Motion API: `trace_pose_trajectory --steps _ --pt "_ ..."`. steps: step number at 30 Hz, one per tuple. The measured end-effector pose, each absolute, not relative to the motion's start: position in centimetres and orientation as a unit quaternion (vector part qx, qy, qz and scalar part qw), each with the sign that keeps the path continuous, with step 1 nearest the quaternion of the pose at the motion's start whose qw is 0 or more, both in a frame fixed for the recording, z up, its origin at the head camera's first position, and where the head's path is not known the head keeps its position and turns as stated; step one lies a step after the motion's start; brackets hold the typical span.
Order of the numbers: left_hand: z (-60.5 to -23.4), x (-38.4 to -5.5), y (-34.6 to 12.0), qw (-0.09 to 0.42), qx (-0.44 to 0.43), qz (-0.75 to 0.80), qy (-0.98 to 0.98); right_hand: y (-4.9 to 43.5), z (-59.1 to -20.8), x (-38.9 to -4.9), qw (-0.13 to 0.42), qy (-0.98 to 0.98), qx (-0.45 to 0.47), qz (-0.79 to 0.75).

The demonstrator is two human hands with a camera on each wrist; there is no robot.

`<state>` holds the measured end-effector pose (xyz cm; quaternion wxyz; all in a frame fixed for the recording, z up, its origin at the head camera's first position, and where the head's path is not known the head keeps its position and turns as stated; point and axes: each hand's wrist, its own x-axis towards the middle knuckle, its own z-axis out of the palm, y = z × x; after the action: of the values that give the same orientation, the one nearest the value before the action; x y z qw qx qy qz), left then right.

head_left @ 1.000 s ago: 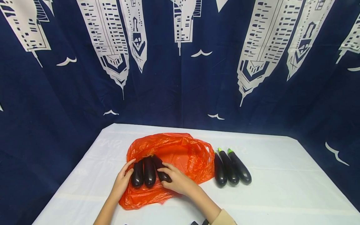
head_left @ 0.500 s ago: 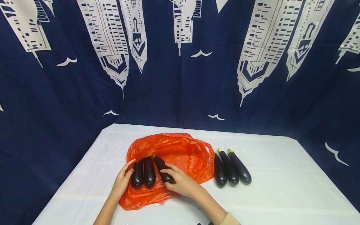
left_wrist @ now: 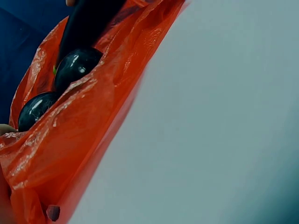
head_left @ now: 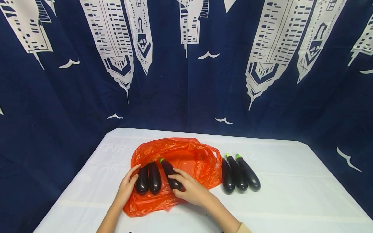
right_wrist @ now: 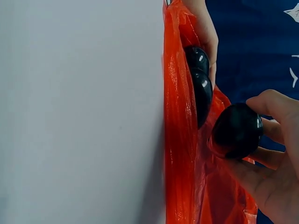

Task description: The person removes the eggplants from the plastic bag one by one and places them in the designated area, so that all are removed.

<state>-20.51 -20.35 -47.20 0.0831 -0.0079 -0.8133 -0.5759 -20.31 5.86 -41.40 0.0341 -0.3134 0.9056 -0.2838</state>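
"While the right hand [head_left: 190, 191] grips one eggplant [head_left: 168, 169], what are its fingers doing?" asks the first observer.

"They curl round the thick lower end, thumb on the near side," the second replies. "The green stem end [head_left: 161, 160] points away from the person, tilted leftward."

"And where is that eggplant?"

"At the mouth of the red plastic bag [head_left: 190, 161] — apart from the two others there. How far it is lifted, one cannot tell."

"Which two?"

"The leftmost eggplant [head_left: 142, 183] and its neighbour [head_left: 155, 178], lying side by side in the bag with rounded ends toward the person. Their far ends are hidden under the red film."

"What about the left hand [head_left: 127, 186]?"

"It lies at the bag's left side, just beside the leftmost eggplant — its fingers extended rather than curled."

"Anything beyond the bag?"

"Three more eggplants [head_left: 237, 173] lie in a row on the white bench [head_left: 294, 184], just right of it. Behind hangs a navy cloth [head_left: 172, 100] with white buildings and birds printed on it."
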Motion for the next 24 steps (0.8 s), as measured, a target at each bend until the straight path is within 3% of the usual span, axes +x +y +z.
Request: trace_pose_trajectory --steps 24 --pt "-47.3 -20.6 -20.3 0.086 -0.009 -0.577 -0.812 9.6 -41.1 -18.0 -0.004 0.917 -0.317 -0.244"
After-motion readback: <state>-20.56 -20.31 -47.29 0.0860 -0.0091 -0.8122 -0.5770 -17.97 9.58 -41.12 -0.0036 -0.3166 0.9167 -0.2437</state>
